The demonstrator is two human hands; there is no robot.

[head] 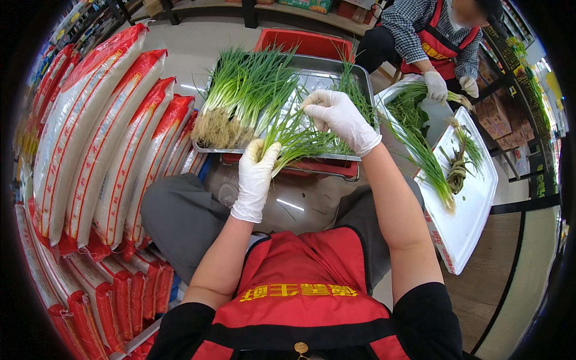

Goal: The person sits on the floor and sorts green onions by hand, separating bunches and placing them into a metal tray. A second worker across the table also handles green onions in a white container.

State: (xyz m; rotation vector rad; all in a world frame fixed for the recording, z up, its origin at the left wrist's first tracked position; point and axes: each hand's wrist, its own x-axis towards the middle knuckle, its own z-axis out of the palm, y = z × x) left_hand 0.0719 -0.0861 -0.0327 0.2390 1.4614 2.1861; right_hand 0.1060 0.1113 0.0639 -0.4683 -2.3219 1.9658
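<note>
My left hand [258, 173], in a white disposable glove, grips a loose bunch of scallions [292, 139], its green leaves fanning up and to the right. Just above these leaves is my right hand [335, 114], gloved too, with thumb and fingers drawn together. Whether a thin leaf is pinched there is too fine to make out. Both hands are over the near side of a metal tray [321, 67]. On the tray's left lies a thick row of scallions [249, 94], their roots towards me. More green leaves [353, 90] lie along its right side.
Red plastic crates [303, 40] show behind and below the tray. White-and-red sacks [101, 135] stand stacked at left. To the right, a white foam lid [468, 198] carries scallions and a tied bundle. A gloved co-worker [432, 49] crouches at upper right, handling scallions over a foam box [438, 121].
</note>
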